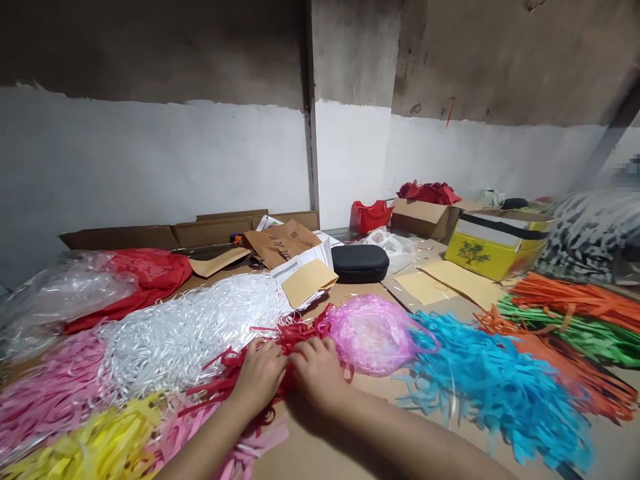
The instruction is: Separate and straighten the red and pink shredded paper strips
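Observation:
Both hands are at a loose bundle of dark red fabric strips [225, 373] in the middle of the work surface. My left hand [263, 370] is closed on the strips, its fingers curled down among them. Beside it, almost touching, my right hand [317, 370] is closed on the same red strips. The fingertips of both hands are partly hidden. A pink plastic bag [373, 333] lies just right of my right hand. To the left spreads a pile of thin white strips [190, 327], with pink strips [55, 393] and yellow strips [95, 443] nearer me.
Blue strips [500, 387] lie at right, with orange strips [580, 293] and green strips [585, 330] beyond. A black case [360, 263], brown envelopes [307, 280] and a yellow box [490, 250] stand behind. A patterned sleeve [585, 233] of another person appears far right.

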### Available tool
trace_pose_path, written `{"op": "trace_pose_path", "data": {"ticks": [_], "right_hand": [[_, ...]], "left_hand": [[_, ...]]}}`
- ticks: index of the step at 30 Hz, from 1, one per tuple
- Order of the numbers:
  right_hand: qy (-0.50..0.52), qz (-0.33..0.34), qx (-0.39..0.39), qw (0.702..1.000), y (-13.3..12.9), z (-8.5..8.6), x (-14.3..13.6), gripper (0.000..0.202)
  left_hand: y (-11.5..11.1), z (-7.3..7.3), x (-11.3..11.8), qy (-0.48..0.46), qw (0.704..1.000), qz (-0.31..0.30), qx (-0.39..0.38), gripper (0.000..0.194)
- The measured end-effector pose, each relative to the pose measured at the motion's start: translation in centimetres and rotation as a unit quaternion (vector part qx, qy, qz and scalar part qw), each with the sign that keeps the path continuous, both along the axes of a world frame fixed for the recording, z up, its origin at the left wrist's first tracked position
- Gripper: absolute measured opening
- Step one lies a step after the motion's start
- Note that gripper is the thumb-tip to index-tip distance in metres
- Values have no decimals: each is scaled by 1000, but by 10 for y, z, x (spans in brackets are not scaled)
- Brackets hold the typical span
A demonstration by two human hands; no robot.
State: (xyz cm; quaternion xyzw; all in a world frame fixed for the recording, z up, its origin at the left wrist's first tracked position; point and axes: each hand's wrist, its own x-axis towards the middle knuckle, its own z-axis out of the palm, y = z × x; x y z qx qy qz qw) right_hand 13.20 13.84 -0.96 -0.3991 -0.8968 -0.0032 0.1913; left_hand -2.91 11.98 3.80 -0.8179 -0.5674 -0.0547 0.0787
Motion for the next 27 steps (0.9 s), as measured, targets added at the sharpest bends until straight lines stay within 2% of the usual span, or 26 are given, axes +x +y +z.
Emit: {"op": "trace_pose_path", "data": {"ticks": [2, 4, 7, 8, 10, 12, 14, 17, 20, 23, 25, 26, 27], "right_hand": [[-38, 18, -15, 999, -13, -4, -7, 26], [-77, 11, -33, 996, -24, -7, -18, 43], [-121, -5, -50, 991, -33, -9, -32, 52], [-128, -4, -53, 990, -35, -8, -35, 49], [-129, -6, -54, 990, -37, -6, -39, 47], [-122, -26, -55, 991, -37, -3, -38, 54], [-117, -45, -64, 990, -36, -1, -35, 66], [-117, -43, -83, 989, -34, 2, -29, 69], [-110, -36, -97, 989, -33, 3, -26, 70], [-96, -34, -111, 989, -33, 9, -26, 64], [-87, -22, -124, 988, -36, 20, -25, 49], [-80, -18, -129, 988, -40, 27, -22, 43], [-70, -18, -132, 989, -46, 34, -18, 40]], "left_hand": [[8, 3, -1, -4, 999, 41, 10, 16], [18, 6, -1, -12, 994, 101, 27, 13], [28, 9, 1, -3, 980, 188, 62, 18], [30, 9, 2, 6, 979, 192, 71, 19], [30, 11, 4, 26, 986, 148, 74, 18], [29, 15, 3, 36, 994, 77, 65, 12], [32, 26, -2, 26, 996, 58, 69, 10], [42, 59, -19, -24, 982, 144, 124, 20], [48, 111, -36, -79, 948, 232, 205, 30], [36, 165, -36, -130, 895, 286, 316, 32], [17, 189, -21, -139, 862, 283, 397, 37], [4, 194, -10, -127, 857, 258, 427, 37], [-11, 192, 3, -106, 861, 220, 446, 34]]}}
